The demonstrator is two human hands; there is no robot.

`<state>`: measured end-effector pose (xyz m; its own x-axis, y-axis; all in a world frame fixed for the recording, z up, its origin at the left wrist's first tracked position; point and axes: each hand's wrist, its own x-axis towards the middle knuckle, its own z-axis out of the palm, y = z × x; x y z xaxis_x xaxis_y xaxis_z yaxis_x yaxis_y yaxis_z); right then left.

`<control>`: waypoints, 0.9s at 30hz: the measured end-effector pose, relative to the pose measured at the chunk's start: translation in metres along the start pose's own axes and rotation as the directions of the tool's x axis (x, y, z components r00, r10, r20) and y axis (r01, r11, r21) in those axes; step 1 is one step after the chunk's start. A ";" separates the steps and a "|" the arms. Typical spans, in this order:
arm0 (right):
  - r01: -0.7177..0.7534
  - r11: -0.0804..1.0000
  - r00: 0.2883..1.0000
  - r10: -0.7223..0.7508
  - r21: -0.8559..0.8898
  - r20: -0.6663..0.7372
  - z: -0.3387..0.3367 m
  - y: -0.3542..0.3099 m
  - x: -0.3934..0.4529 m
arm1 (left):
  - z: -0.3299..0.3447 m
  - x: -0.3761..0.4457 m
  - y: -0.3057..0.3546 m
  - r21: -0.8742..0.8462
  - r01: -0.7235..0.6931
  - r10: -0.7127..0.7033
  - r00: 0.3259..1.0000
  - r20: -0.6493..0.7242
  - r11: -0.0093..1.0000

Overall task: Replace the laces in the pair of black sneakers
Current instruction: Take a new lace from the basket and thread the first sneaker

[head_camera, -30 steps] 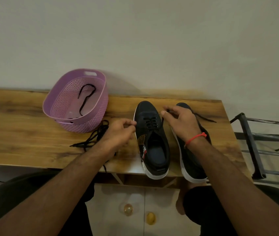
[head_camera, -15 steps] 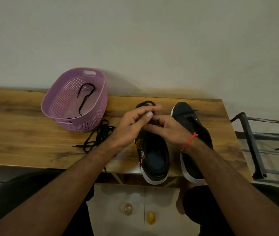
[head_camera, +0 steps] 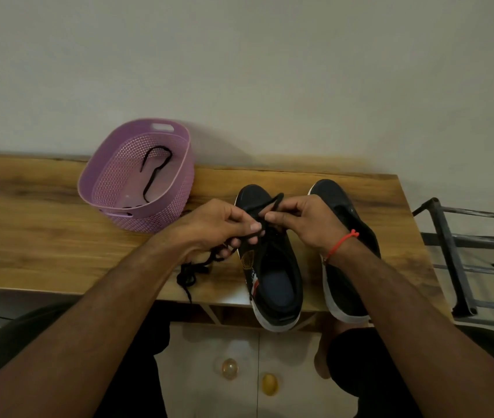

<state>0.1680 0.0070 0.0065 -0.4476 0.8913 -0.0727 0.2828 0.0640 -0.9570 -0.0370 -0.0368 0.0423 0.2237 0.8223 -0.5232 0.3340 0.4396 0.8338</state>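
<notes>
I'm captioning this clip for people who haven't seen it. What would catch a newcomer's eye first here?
First, the two hands meeting mid-frame: the left hand and the right hand both pinch a black shoelace above the left black sneaker on the wooden table. The right black sneaker stands beside it. At the table's back, the lilac perforated plastic basket stands out, with another black lace inside.

A plain pale wall fills the upper half, dimly and evenly lit. Below it runs a wood-grain desk, its far edge against the wall. To the right stands a dark metal rack. Underneath, pale cabinet doors show two round amber knobs.
</notes>
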 end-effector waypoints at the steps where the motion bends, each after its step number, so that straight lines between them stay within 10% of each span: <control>1: -0.003 0.999 1.000 0.003 0.036 -0.009 0.000 -0.001 0.000 | 0.005 0.002 -0.001 -0.004 -0.015 0.015 1.000 -0.003 1.000; 7: -0.052 0.981 0.998 0.046 0.184 0.038 -0.005 -0.005 -0.004 | 0.033 0.023 -0.021 0.372 -0.201 0.327 0.891 -0.315 0.906; 11: -0.085 0.983 0.994 0.073 0.163 0.078 -0.008 -0.006 -0.004 | 0.038 0.023 -0.028 0.517 -0.310 0.490 0.833 -0.256 0.798; 27: -0.127 0.977 0.992 0.130 0.173 -0.003 -0.012 -0.010 -0.007 | 0.037 0.021 -0.020 0.131 -0.285 0.310 0.915 -0.259 0.949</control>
<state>0.1784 0.0060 0.0203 -0.4047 0.8933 -0.1956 0.1861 -0.1290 -0.9740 -0.0052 -0.0411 0.0084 0.0711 0.9822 -0.1740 0.3737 0.1355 0.9176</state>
